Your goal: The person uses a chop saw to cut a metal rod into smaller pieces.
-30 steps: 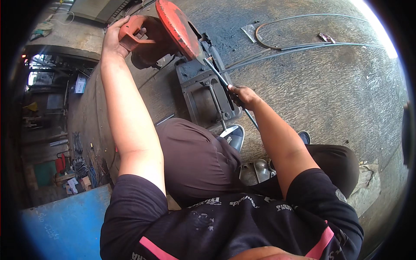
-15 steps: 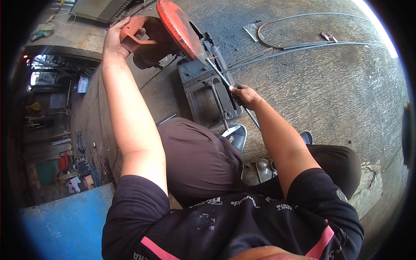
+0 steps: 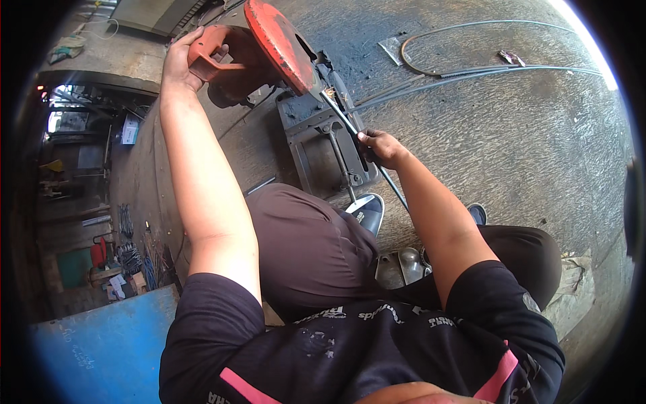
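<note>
At the upper left, my left hand [image 3: 183, 62] is wrapped round the red handle of a chop saw [image 3: 279, 46]. The saw's scuffed red guard tilts over its dark metal base [image 3: 311, 145]. A thin metal rod [image 3: 346, 119] runs from under the guard down past my right forearm. My right hand [image 3: 381, 148] closes on this rod beside the base, thumb along it. Small orange sparks show where the rod meets the saw; the blade's contact edge is mostly hidden by the guard. A screw handle [image 3: 342, 161] of the vise sits left of my right hand.
Long bent rods [image 3: 471, 73] lie on the floor at the upper right, near dark dust. My shoe [image 3: 367, 213] is close to the saw base. A blue sheet [image 3: 108, 343] lies at the lower left, below bundled rods [image 3: 128, 256]. A metal part [image 3: 398, 268] lies between my legs.
The sparks at the cut look somewhat brighter and larger. The saw handle and both hands have shifted only very slightly; both grips stay the same.
</note>
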The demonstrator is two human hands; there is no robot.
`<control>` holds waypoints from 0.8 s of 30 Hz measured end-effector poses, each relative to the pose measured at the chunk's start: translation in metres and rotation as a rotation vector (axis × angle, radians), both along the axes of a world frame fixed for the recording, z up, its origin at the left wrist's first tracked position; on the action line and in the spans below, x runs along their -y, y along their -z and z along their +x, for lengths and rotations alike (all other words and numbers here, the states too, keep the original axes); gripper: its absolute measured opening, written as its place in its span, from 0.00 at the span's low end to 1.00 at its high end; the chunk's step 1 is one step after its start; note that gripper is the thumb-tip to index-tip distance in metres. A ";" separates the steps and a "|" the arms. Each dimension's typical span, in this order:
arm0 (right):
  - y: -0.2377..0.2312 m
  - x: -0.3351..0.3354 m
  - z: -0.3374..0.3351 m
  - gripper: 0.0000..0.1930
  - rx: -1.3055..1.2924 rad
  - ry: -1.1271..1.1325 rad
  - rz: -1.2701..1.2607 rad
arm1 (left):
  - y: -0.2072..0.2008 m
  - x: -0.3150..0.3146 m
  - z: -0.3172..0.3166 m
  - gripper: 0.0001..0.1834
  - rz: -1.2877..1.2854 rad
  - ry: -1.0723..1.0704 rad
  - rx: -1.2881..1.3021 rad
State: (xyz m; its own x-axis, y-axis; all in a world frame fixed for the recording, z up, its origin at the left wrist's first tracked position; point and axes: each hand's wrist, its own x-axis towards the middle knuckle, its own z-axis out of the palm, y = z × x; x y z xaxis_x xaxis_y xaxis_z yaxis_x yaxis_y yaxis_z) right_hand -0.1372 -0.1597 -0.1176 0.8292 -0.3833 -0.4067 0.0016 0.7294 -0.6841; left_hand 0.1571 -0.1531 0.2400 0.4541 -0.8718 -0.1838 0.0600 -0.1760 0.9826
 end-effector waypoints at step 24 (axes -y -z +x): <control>0.008 0.001 0.010 0.08 -0.157 0.092 -0.205 | -0.001 -0.003 -0.014 0.21 0.008 -0.042 0.007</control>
State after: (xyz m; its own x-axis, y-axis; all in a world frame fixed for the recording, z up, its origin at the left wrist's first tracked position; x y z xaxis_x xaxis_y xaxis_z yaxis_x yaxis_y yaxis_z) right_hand -0.1268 -0.1606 -0.1253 0.7199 -0.5419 -0.4337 -0.0561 0.5774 -0.8145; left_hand 0.1429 -0.1501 0.2412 0.4913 -0.8505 -0.1877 0.0610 -0.1814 0.9815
